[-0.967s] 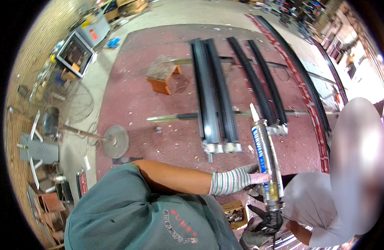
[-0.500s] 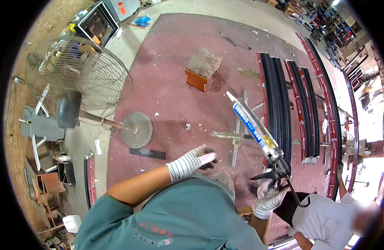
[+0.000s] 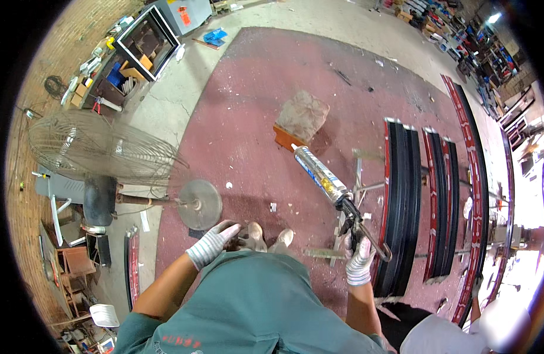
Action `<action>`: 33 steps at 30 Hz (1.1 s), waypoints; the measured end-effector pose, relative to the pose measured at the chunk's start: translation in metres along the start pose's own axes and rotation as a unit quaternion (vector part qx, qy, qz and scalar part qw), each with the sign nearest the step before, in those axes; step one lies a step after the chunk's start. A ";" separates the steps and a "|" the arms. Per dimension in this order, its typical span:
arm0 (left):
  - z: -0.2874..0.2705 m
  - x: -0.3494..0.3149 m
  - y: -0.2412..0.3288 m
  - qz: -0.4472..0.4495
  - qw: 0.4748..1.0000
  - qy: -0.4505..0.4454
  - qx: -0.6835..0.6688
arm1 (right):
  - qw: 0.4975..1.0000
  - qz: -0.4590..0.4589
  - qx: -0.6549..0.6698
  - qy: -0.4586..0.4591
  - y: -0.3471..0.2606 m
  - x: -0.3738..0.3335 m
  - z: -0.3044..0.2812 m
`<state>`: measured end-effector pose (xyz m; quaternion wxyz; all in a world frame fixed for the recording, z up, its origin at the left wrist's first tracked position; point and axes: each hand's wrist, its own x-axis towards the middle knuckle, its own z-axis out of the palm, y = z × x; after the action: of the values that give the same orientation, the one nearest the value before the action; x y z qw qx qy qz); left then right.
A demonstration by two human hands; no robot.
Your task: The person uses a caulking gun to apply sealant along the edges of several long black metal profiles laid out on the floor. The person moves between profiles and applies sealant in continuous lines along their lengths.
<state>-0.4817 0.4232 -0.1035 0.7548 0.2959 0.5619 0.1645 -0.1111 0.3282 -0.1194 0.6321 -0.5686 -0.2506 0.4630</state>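
Observation:
A caulking gun [image 3: 354, 213] holding a silver cartridge [image 3: 322, 176] with a blue and white label is in my right hand [image 3: 359, 259], gloved in striped white. The fingers wrap the black handle; the nozzle points forward and left, and the rod's hooked end hangs back over my wrist. My left hand [image 3: 216, 243], in a matching glove, hovers before my body at the left. It holds nothing that I can see, its fingers loosely stretched, with the dark fingertips partly blurred. Beyond the nozzle sits an orange stool [image 3: 291, 138] with a worn grey top.
To the right, long black and red profiles [image 3: 401, 206] lie across metal stands. A large fan [image 3: 101, 147] on a round base [image 3: 200, 204] stands left. A co-worker in a white shirt [image 3: 443, 337] is at the lower right, one hand at a profile. My shoes show on the red floor.
My right hand has moved the caulking gun left and tilted it lower. My left hand has shifted left, away from it. The whole view has turned, and the co-worker appears lower in it.

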 end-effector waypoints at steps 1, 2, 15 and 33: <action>-0.004 -0.001 0.017 0.001 1.000 -0.004 0.004 | 1.000 0.005 -0.001 0.008 -0.004 0.015 0.013; -0.009 -0.003 0.034 0.001 1.000 -0.008 0.007 | 1.000 0.010 -0.001 0.016 -0.008 0.031 0.027; -0.020 0.091 0.205 0.096 0.987 -0.115 -0.062 | 0.986 0.115 0.109 -0.053 -0.037 0.220 0.163; -0.083 0.374 0.448 0.158 0.921 -0.002 -0.356 | 0.894 -0.056 -0.187 -0.403 -0.115 0.578 0.324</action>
<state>-0.4048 1.0072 -0.1170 0.7754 0.0930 0.4107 0.4705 -0.0921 0.9977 -0.0579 0.3844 -0.4261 -0.5969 0.5607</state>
